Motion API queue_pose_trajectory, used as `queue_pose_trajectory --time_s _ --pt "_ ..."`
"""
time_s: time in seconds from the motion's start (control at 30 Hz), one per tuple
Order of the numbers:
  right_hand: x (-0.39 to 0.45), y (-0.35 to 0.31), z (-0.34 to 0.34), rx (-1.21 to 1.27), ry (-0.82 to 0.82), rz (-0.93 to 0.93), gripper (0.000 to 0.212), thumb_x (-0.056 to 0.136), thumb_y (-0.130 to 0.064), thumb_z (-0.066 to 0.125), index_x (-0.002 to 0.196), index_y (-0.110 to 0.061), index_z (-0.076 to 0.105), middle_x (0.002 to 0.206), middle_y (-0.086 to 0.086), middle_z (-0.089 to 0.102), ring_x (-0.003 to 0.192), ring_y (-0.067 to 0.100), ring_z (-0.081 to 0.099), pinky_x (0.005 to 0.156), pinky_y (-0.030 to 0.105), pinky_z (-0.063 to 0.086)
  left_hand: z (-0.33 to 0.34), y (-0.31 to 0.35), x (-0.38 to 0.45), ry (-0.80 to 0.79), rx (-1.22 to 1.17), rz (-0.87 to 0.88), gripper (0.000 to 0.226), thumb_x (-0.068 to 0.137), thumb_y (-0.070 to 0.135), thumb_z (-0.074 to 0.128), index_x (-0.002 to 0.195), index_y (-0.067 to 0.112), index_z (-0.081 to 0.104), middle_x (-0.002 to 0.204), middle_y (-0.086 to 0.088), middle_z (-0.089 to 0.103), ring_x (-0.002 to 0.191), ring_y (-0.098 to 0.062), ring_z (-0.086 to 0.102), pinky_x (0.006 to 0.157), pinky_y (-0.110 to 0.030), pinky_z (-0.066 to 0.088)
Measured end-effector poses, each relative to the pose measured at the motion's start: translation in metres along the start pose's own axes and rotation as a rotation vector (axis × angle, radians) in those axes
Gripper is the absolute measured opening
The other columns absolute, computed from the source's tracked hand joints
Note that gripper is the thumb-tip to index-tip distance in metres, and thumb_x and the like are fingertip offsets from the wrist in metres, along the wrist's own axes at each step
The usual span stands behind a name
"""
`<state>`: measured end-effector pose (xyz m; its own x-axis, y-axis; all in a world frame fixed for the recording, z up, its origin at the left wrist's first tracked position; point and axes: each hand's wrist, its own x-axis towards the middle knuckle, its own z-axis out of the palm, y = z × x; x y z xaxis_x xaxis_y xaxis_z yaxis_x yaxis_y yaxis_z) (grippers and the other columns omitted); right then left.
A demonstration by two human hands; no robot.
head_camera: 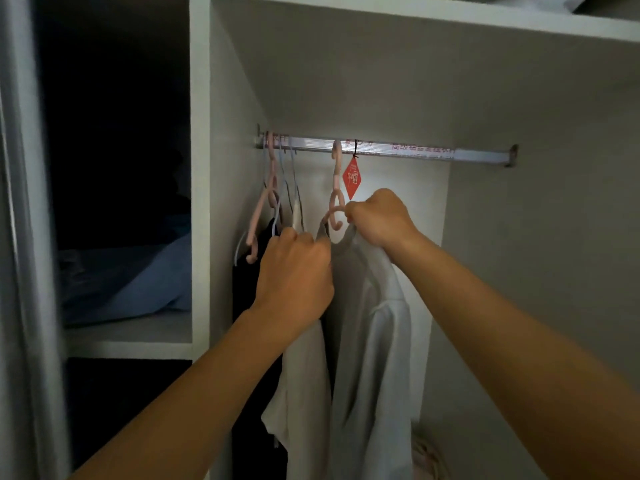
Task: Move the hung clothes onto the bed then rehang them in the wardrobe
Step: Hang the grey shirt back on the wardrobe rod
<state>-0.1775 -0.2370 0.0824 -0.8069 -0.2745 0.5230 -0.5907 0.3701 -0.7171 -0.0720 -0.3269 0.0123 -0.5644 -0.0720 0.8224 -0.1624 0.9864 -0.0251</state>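
Pink hanger (335, 206) on the rail (398, 151): my right hand (379, 218) grips it, my left hand (294, 271) clutches the white shirt (370, 341) collar beside.

The rail (388, 149) is bright, glossy metal with faint red print along it. On it hang pink hangers (336, 188) of smooth, matt plastic. Just right of the middle hanger's hook, a red tag (352, 177) looks like glossy card or plastic; which, I cannot tell. Below the rail, the white shirt (372, 341) is soft, matt cloth, creased in folds. The wardrobe (200, 168) panels around the rail are smooth, matt white board. Left of the rail, blue cloth (145, 282) lies rumpled on a shelf.
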Motion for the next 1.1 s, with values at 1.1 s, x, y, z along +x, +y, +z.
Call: queue_pose_trajectory --time_s 1.1 --pt "0.089 -0.004 0.054 0.246 -0.075 0.008 0.018 0.093 -0.021 0.055 0.077 -0.014 0.05 0.082 0.008 0.057 0.079 0.026 0.06 0.07 0.036 0.052 0.025 -0.002 0.017 0.194 -0.014 -0.045 0.028 0.085 0.03 0.055 0.063 0.017 0.065 0.056 0.0 0.058 0.058 -0.019 0.051 0.063 -0.031 0.037"
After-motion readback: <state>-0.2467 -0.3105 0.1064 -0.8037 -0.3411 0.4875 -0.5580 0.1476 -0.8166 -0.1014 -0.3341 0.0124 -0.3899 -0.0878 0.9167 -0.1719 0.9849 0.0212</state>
